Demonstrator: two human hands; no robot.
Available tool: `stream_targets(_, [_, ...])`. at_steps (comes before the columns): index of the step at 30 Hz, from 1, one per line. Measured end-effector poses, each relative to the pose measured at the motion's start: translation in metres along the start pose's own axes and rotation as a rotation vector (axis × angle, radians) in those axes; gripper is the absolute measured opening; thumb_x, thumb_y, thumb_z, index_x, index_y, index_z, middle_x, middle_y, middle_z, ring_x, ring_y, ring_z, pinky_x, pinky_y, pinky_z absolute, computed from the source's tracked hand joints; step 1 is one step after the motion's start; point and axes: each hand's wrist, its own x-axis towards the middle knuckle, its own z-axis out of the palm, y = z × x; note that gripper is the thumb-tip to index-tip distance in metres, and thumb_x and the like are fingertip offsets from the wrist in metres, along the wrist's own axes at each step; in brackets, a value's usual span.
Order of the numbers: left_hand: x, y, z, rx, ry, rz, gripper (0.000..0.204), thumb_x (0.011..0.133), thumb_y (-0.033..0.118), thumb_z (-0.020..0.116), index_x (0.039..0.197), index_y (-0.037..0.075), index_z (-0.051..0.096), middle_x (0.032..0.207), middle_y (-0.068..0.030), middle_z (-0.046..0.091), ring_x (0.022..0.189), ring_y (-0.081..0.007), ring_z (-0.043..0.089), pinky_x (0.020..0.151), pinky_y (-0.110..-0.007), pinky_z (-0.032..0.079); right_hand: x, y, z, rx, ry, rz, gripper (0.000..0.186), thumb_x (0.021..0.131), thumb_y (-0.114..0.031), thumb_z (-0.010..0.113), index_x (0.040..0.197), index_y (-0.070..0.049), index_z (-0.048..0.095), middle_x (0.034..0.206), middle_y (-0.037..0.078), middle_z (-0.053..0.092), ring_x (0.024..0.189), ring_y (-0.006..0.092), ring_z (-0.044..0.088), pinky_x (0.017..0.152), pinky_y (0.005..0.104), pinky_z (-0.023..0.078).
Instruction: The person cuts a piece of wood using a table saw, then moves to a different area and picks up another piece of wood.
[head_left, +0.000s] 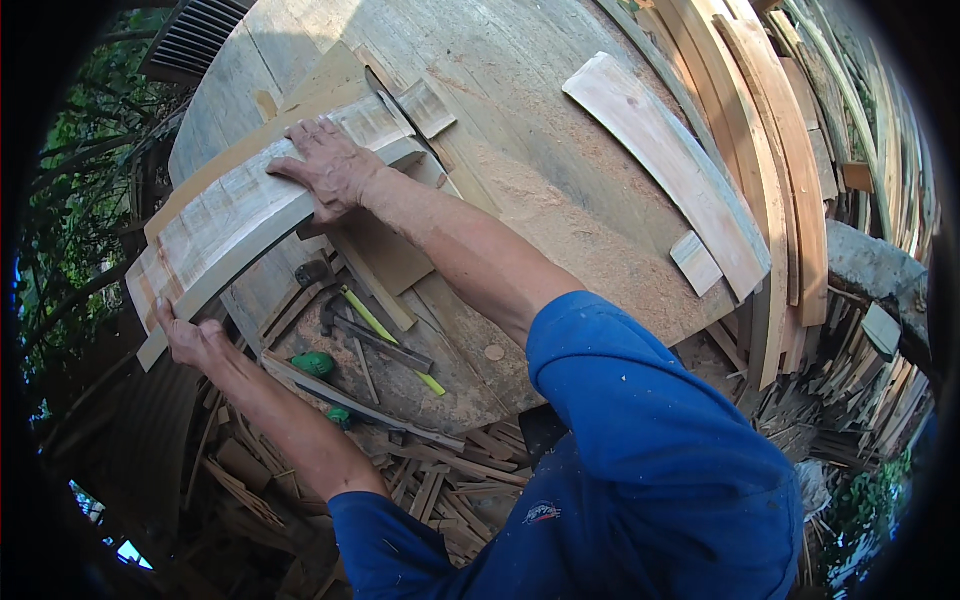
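A thick, pale wooden board (pixel 235 205) lies slantwise over the left side of the worktable, its near-left end sticking out past the table edge. My left hand (pixel 195 335) grips that end, thumb on top and the other fingers hidden beneath. My right hand (pixel 335 170) presses on the board's upper face, fingers spread and lying flat. Beyond it, the board's far end meets a dark slot with what looks like a saw blade (pixel 392 100). A small wood block (pixel 427 108) sits just past the slot. Along the board's far side runs a flat wooden strip (pixel 335 80).
Sawdust covers much of the wooden worktable (pixel 500 90). A hammer (pixel 375 340), a yellow-green strip (pixel 365 315) and a green tool (pixel 315 363) lie near its front. At right are another board (pixel 665 165), a small offcut (pixel 695 263) and stacked long planks (pixel 745 150). Scrap wood (pixel 470 470) litters the ground.
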Motion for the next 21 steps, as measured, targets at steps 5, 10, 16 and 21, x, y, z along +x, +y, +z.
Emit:
stream_targets(5, [0.007, -0.004, 0.0, -0.008, 0.006, -0.027, 0.036, 0.081, 0.017, 0.078, 0.104, -0.009, 0.066, 0.096, -0.0116, 0.068, 0.072, -0.0209, 0.066, 0.055, -0.033, 0.057, 0.001, 0.003, 0.004, 0.003, -0.012, 0.013, 0.087, 0.062, -0.042, 0.076, 0.14, -0.025, 0.042, 0.137, 0.03, 0.039, 0.133, 0.0502, 0.035, 0.115, 0.0595, 0.023])
stream_targets(10, [0.012, -0.003, 0.002, 0.017, 0.051, -0.015, 0.034, 0.081, 0.017, 0.079, 0.101, -0.008, 0.067, 0.095, -0.0112, 0.068, 0.07, -0.0205, 0.066, 0.053, -0.032, 0.057, 0.005, -0.004, -0.008, 0.009, -0.066, 0.044, 0.084, 0.064, -0.042, 0.076, 0.14, -0.025, 0.044, 0.14, 0.028, 0.038, 0.137, 0.0471, 0.033, 0.117, 0.0571, 0.021])
stream_targets(16, [0.015, -0.005, -0.004, 0.039, 0.021, -0.028, 0.033, 0.079, 0.015, 0.08, 0.101, -0.006, 0.068, 0.096, -0.0094, 0.069, 0.07, -0.0199, 0.065, 0.053, -0.032, 0.055, 0.005, -0.006, -0.009, -0.005, -0.112, 0.06, 0.081, 0.067, -0.043, 0.076, 0.14, -0.024, 0.047, 0.143, 0.027, 0.038, 0.14, 0.0444, 0.03, 0.119, 0.0555, 0.019])
stream_targets(21, [0.014, -0.002, 0.005, -0.015, 0.032, -0.016, 0.033, 0.079, 0.017, 0.08, 0.102, -0.004, 0.069, 0.096, -0.0089, 0.069, 0.071, -0.0202, 0.064, 0.055, -0.033, 0.054, 0.011, 0.0, 0.002, -0.015, -0.025, 0.03, 0.088, 0.06, -0.043, 0.076, 0.139, -0.027, 0.042, 0.138, 0.026, 0.04, 0.135, 0.0457, 0.034, 0.116, 0.057, 0.021])
